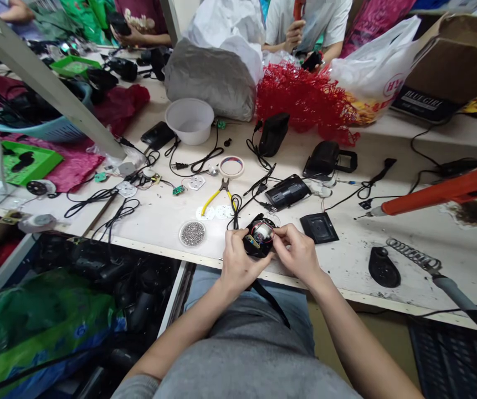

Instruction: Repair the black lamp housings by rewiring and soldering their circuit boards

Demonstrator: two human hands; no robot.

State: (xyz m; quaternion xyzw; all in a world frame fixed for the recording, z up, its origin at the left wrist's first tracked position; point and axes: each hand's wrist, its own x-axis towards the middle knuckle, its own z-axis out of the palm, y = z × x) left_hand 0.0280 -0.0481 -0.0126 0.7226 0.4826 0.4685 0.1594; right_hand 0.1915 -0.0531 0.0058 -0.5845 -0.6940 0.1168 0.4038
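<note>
Both of my hands hold a small black lamp housing (258, 237) at the near edge of the white workbench (346, 260). Inside it a round shiny reflector and a bit of circuit board show. My left hand (238, 257) wraps its left side with fingers closed. My right hand (298, 250) pinches its right side. A black cable runs from the housing down over my lap. A black square cover (319, 228) lies just right of my hands.
A dish of small screws (192, 233), yellow-handled pliers (220, 194), white LED discs, a tape roll (231, 165), a white bowl (189, 119) and black housings lie ahead. An orange glue gun (441, 192) and a soldering iron stand (413, 255) sit right. Other people sit across the bench.
</note>
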